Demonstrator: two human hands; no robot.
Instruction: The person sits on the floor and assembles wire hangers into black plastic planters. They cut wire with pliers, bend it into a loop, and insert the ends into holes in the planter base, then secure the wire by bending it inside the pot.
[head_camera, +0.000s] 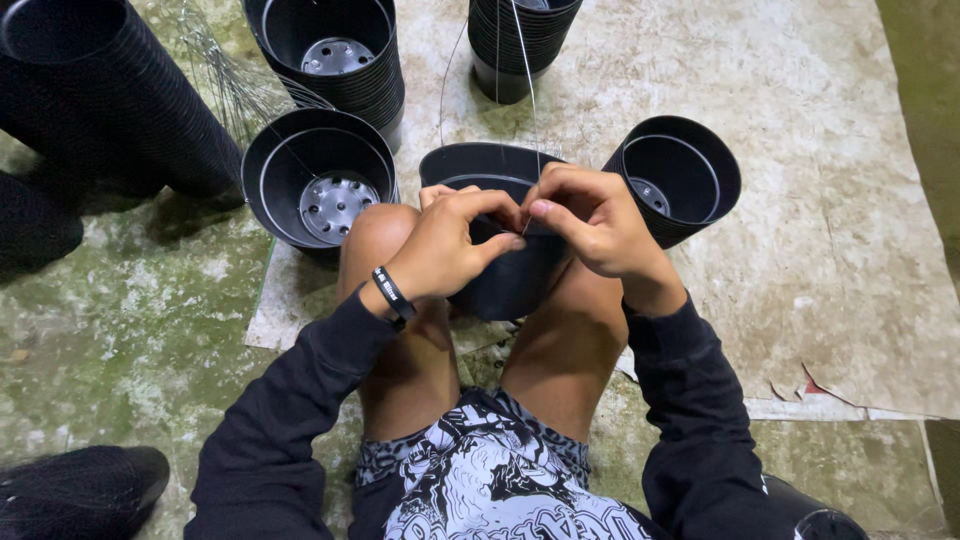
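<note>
Two hands meet over a black plastic pot (505, 280) that rests between the person's bare knees, its rim tilted up and away. Left hand (445, 245): fingers curled together, thumb and forefinger pinched at the pot's near rim; a dark wristband (392, 294) sits at the wrist. Right hand (590, 220): fingers bent and closed, thumb tip pressed toward the left forefinger, pinching a thin wire (528, 90) at the rim. The wire runs upward from the pinch and loops toward the top of the frame; how it is fixed to the pot is hidden by the fingers.

Surroundings: a single pot (685, 175) lies tilted just to the right of the held pot, mouth facing the camera. A second pot (315, 180) stands upright just to the left, its holed base visible. Nested stacks (330, 50) stand behind it, and another stack (520, 40) stands at top centre. A long stack (110, 100) lies on its side at far left. Loose wires (235, 85) lie between the left stacks. Worn cardboard (830, 250) covers the mossy floor (130, 330) beneath the work.
</note>
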